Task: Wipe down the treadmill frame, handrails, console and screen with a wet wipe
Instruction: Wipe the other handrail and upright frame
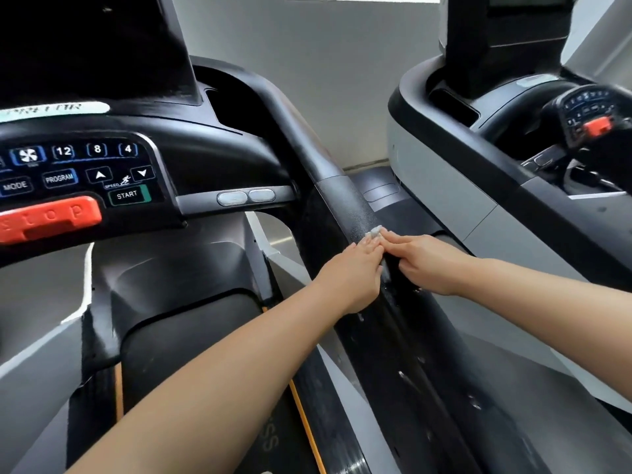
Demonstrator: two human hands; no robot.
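Head view: I am looking down along the right handrail point(345, 196) of the treadmill, a black bar running from the console point(113, 172) toward me. Both of my hands sit on it, one on each side. My left hand point(355, 275) wraps the rail from the inner side, fingers point(367, 249) curled over the top. My right hand point(427, 261) grips from the outer side, and its fingers pinch a small white wet wipe point(374, 231) against the top of the rail, just ahead of the left fingertips. The two hands almost touch at the fingertips. Nearer to me the handrail shows wet streaks and droplets point(407, 378). On the console to the left I see the red stop bar point(51, 218), the START button point(128, 195) and the speed keys. Two oval metal pads point(246, 197) sit on the crossbar just beside the rail. A second treadmill point(513, 138) stands to the right, well apart.
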